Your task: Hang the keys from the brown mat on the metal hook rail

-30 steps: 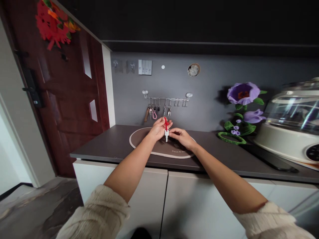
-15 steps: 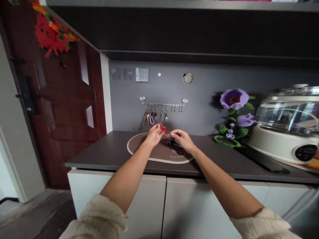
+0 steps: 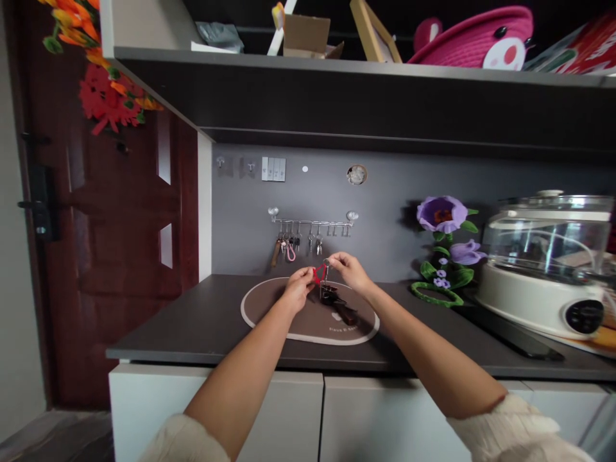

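Your left hand (image 3: 298, 289) is clenched in a pinch on a red loop (image 3: 319, 274). Your right hand (image 3: 350, 271) is pinching a small metal key ring (image 3: 326, 262) just beside that loop. A dark key bunch (image 3: 333, 297) lies directly below both hands on a brown oval placemat (image 3: 269, 321); a thin metal piece runs from the ring down toward it. The placemat rests on a dark grey countertop (image 3: 163, 337). Beyond it, a steel key rail (image 3: 310, 223) holds hanging keys (image 3: 290, 250) on the grey wall. To your right stand a purple felt flower (image 3: 441, 215) and a glass-lidded cooker (image 3: 543, 269).
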A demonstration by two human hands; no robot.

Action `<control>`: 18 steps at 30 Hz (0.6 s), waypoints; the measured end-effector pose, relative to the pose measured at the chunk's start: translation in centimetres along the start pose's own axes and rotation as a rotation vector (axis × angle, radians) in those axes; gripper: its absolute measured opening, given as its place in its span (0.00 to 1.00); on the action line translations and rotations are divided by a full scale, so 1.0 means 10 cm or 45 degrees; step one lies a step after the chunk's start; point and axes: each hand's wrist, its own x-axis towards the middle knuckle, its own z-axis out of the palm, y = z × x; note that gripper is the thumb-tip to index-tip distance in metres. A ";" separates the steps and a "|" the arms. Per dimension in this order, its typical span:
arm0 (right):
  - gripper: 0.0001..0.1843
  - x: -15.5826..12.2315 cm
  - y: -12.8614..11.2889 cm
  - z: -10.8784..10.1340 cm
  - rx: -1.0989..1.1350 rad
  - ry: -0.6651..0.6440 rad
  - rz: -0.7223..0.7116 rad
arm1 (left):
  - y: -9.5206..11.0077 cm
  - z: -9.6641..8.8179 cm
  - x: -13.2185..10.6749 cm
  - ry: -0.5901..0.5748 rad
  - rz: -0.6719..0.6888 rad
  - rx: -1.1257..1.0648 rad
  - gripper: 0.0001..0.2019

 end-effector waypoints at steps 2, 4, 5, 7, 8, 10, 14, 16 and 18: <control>0.13 0.10 0.00 0.00 -0.022 0.008 0.014 | -0.02 0.00 0.01 0.014 -0.001 0.044 0.10; 0.12 0.19 0.00 -0.01 -0.047 0.014 0.026 | -0.04 -0.01 0.02 0.026 0.000 0.097 0.11; 0.12 0.23 0.00 -0.02 -0.059 0.017 0.028 | -0.06 -0.01 0.02 0.025 0.000 0.130 0.12; 0.11 0.32 0.01 -0.03 -0.082 0.032 0.031 | -0.09 -0.02 0.04 0.020 0.017 0.218 0.12; 0.11 0.36 0.01 -0.04 -0.096 0.047 0.032 | -0.11 -0.02 0.04 0.026 0.038 0.268 0.12; 0.10 0.44 0.02 -0.06 -0.132 0.074 0.029 | -0.13 -0.02 0.05 0.064 0.089 0.364 0.12; 0.09 0.61 0.06 -0.11 -0.229 0.127 0.040 | -0.13 -0.01 0.05 0.139 0.128 0.457 0.11; 0.09 0.70 0.08 -0.14 -0.279 0.166 0.051 | -0.13 -0.02 0.06 0.165 0.124 0.461 0.11; 0.08 0.80 0.11 -0.15 -0.329 0.202 0.062 | -0.14 -0.03 0.07 0.181 0.127 0.449 0.12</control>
